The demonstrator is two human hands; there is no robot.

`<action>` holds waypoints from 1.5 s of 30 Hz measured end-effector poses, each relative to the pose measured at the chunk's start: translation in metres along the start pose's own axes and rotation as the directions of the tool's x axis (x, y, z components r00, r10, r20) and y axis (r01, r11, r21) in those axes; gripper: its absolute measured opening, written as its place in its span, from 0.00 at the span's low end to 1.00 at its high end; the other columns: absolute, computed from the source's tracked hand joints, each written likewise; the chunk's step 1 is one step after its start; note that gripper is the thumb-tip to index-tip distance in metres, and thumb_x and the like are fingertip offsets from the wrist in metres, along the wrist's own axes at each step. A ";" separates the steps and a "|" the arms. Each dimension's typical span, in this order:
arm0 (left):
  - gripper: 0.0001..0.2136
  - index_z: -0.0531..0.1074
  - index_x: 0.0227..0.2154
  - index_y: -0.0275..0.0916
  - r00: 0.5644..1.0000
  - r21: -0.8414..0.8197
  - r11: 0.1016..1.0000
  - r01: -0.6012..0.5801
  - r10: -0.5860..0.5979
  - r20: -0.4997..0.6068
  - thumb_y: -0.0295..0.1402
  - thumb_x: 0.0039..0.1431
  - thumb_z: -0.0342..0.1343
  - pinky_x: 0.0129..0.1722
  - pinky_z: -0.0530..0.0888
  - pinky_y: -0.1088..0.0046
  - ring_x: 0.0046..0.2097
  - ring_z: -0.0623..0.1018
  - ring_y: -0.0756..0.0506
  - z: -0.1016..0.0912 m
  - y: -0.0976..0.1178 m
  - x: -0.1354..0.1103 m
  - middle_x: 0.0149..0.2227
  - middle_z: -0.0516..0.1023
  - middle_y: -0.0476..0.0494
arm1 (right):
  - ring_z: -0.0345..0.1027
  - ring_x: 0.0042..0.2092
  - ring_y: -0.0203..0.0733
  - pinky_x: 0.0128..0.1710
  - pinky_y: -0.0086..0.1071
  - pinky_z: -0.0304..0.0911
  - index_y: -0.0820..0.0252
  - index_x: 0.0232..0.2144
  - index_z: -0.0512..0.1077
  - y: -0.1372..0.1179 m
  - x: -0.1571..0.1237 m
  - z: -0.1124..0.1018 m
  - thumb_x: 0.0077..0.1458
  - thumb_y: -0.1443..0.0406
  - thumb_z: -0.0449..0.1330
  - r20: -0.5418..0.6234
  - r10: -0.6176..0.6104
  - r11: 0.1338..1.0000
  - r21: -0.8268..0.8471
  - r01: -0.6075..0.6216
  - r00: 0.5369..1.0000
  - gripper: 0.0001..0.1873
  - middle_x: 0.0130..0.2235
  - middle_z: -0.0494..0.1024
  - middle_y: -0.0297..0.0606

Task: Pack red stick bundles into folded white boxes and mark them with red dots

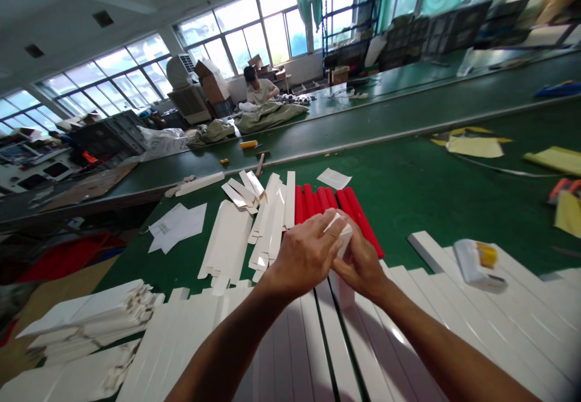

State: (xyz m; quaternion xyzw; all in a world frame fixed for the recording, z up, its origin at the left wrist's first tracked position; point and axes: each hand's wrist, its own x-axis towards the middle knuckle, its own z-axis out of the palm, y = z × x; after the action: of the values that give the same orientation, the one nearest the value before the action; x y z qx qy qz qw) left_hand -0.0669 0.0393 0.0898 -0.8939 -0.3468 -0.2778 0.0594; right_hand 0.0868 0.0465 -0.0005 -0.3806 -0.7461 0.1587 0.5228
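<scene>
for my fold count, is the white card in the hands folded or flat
Folded: the white card shows creased, angled edges where it's pinched between the left hand and right hand.

The left hand [304, 255] and right hand [361, 263] pinch a small white card piece [339, 232] just above red strips [351, 214]. Long white card strips [290, 353] cover the near part of the green tabletop [408, 178].

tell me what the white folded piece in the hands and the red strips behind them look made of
The white folded piece looks like smooth coated paperboard: thin, with crisp creases and a clean matte-to-satin surface. The red strips have a glossy, even finish, perhaps printed card or plastic; the look leaves that open.
</scene>
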 end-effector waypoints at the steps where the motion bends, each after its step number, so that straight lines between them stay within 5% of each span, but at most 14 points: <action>1: 0.17 0.67 0.57 0.33 1.000 0.027 0.999 -0.024 0.024 0.000 0.30 0.69 0.46 0.56 0.75 0.61 0.59 0.74 0.42 0.002 -0.001 -0.001 0.58 0.74 0.36 | 0.67 0.60 0.53 0.57 0.47 0.68 0.61 0.68 0.48 0.001 0.000 0.000 0.57 0.65 0.60 0.000 -0.010 1.000 0.008 0.010 1.000 0.41 0.61 0.67 0.53; 7: 0.19 0.65 0.59 0.33 0.999 0.047 0.998 -0.029 0.027 0.039 0.27 0.66 0.48 0.57 0.75 0.57 0.60 0.73 0.40 0.009 -0.003 0.002 0.59 0.72 0.35 | 0.64 0.61 0.52 0.58 0.46 0.66 0.59 0.67 0.49 0.005 0.005 0.001 0.56 0.67 0.60 -0.025 -0.063 0.996 0.057 0.064 0.998 0.40 0.59 0.68 0.52; 17: 0.23 0.65 0.59 0.32 0.987 -0.069 0.988 -0.135 0.128 -0.095 0.18 0.61 0.49 0.61 0.72 0.51 0.65 0.67 0.37 0.034 -0.006 0.007 0.61 0.70 0.31 | 0.67 0.57 0.50 0.54 0.43 0.69 0.62 0.62 0.53 0.015 0.008 -0.007 0.57 0.62 0.62 0.009 -0.153 0.980 0.133 0.151 0.988 0.35 0.55 0.71 0.54; 19: 0.23 0.64 0.60 0.33 0.986 -0.079 0.988 -0.130 0.121 -0.116 0.18 0.61 0.49 0.60 0.72 0.51 0.65 0.67 0.37 0.037 -0.008 0.007 0.61 0.70 0.31 | 0.68 0.57 0.48 0.55 0.42 0.67 0.61 0.63 0.55 0.025 -0.001 -0.022 0.57 0.59 0.62 0.078 -0.113 0.981 0.169 0.099 0.991 0.36 0.59 0.68 0.52; 21: 0.24 0.64 0.60 0.34 0.987 -0.079 0.990 -0.115 0.105 -0.123 0.19 0.62 0.50 0.60 0.72 0.50 0.65 0.67 0.36 0.038 -0.010 0.006 0.61 0.70 0.32 | 0.70 0.53 0.45 0.54 0.40 0.67 0.59 0.62 0.60 0.043 -0.019 -0.046 0.59 0.56 0.60 0.026 0.100 0.987 0.127 -0.103 0.995 0.32 0.59 0.69 0.48; 22: 0.24 0.64 0.61 0.35 0.988 -0.080 0.991 -0.108 0.097 -0.122 0.19 0.62 0.50 0.60 0.72 0.49 0.64 0.67 0.36 0.038 -0.011 0.006 0.61 0.70 0.33 | 0.71 0.50 0.44 0.53 0.39 0.67 0.58 0.60 0.64 0.055 -0.031 -0.061 0.61 0.56 0.58 -0.081 0.279 0.959 0.073 -0.274 0.957 0.28 0.57 0.71 0.46; 23: 0.24 0.64 0.61 0.35 0.988 -0.083 0.991 -0.101 0.090 -0.122 0.19 0.62 0.50 0.61 0.71 0.49 0.64 0.68 0.37 0.037 -0.011 0.005 0.61 0.70 0.33 | 0.71 0.48 0.43 0.51 0.39 0.67 0.58 0.57 0.67 0.069 -0.043 -0.079 0.62 0.56 0.55 -0.254 0.465 0.880 0.026 -0.475 0.848 0.24 0.53 0.74 0.44; 25: 0.25 0.63 0.62 0.36 0.988 -0.095 0.991 -0.098 0.085 -0.133 0.19 0.62 0.51 0.61 0.71 0.48 0.64 0.68 0.37 0.036 -0.010 0.003 0.61 0.71 0.34 | 0.68 0.51 0.48 0.53 0.42 0.64 0.64 0.55 0.70 0.099 -0.068 -0.116 0.62 0.57 0.51 -0.621 0.636 0.597 0.021 -0.802 0.458 0.24 0.51 0.74 0.48; 27: 0.25 0.63 0.62 0.36 0.985 -0.110 0.989 -0.102 0.085 -0.147 0.19 0.62 0.51 0.60 0.72 0.48 0.64 0.68 0.37 0.035 -0.007 0.002 0.61 0.71 0.33 | 0.62 0.56 0.55 0.57 0.48 0.57 0.71 0.52 0.70 0.126 -0.090 -0.150 0.61 0.61 0.51 -0.722 0.643 0.435 0.072 -0.897 0.254 0.22 0.50 0.72 0.57; 30: 0.25 0.63 0.62 0.37 0.984 -0.121 0.987 -0.102 0.082 -0.158 0.19 0.61 0.51 0.59 0.73 0.47 0.64 0.68 0.36 0.035 -0.001 0.002 0.61 0.71 0.33 | 0.68 0.49 0.51 0.51 0.46 0.62 0.68 0.39 0.74 0.153 -0.112 -0.179 0.60 0.62 0.58 -0.695 0.717 0.263 0.184 -0.947 0.064 0.12 0.41 0.75 0.49; 33: 0.26 0.63 0.62 0.38 0.983 -0.124 0.987 -0.106 0.085 -0.163 0.19 0.61 0.51 0.59 0.73 0.47 0.64 0.68 0.36 0.035 0.003 0.001 0.60 0.71 0.34 | 0.71 0.37 0.38 0.39 0.36 0.69 0.65 0.37 0.73 0.168 -0.120 -0.184 0.62 0.59 0.60 -0.599 0.797 0.149 0.316 -0.937 -0.075 0.12 0.37 0.75 0.37; 38: 0.24 0.64 0.60 0.34 0.981 -0.118 0.987 -0.112 0.091 -0.171 0.18 0.61 0.51 0.59 0.73 0.49 0.64 0.68 0.36 0.032 0.006 0.000 0.59 0.72 0.32 | 0.70 0.32 0.33 0.31 0.29 0.70 0.65 0.42 0.71 0.183 -0.112 -0.189 0.63 0.60 0.60 -0.415 0.875 0.009 0.532 -0.847 -0.251 0.12 0.37 0.75 0.35; 41: 0.23 0.65 0.59 0.33 0.981 -0.111 0.988 -0.111 0.091 -0.171 0.18 0.61 0.51 0.59 0.73 0.49 0.63 0.68 0.36 0.030 0.007 -0.001 0.59 0.72 0.31 | 0.70 0.34 0.34 0.32 0.30 0.71 0.65 0.45 0.71 0.185 -0.112 -0.193 0.64 0.61 0.59 -0.348 0.896 0.005 0.627 -0.779 -0.274 0.12 0.39 0.75 0.36; 45: 0.23 0.65 0.59 0.32 0.978 -0.116 0.987 -0.112 0.089 -0.186 0.18 0.61 0.51 0.59 0.72 0.49 0.63 0.69 0.36 0.031 0.006 -0.003 0.59 0.72 0.31 | 0.70 0.32 0.32 0.30 0.28 0.70 0.65 0.43 0.71 0.180 -0.127 -0.189 0.64 0.62 0.59 -0.360 0.905 0.104 0.701 -0.706 -0.225 0.10 0.37 0.74 0.35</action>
State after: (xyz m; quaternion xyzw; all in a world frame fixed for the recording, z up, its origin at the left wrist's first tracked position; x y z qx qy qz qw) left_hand -0.0507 0.0419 0.0631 -0.8835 -0.2760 -0.3754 0.0481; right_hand 0.3498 0.0418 -0.1220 -0.7295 0.0341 0.3689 0.5749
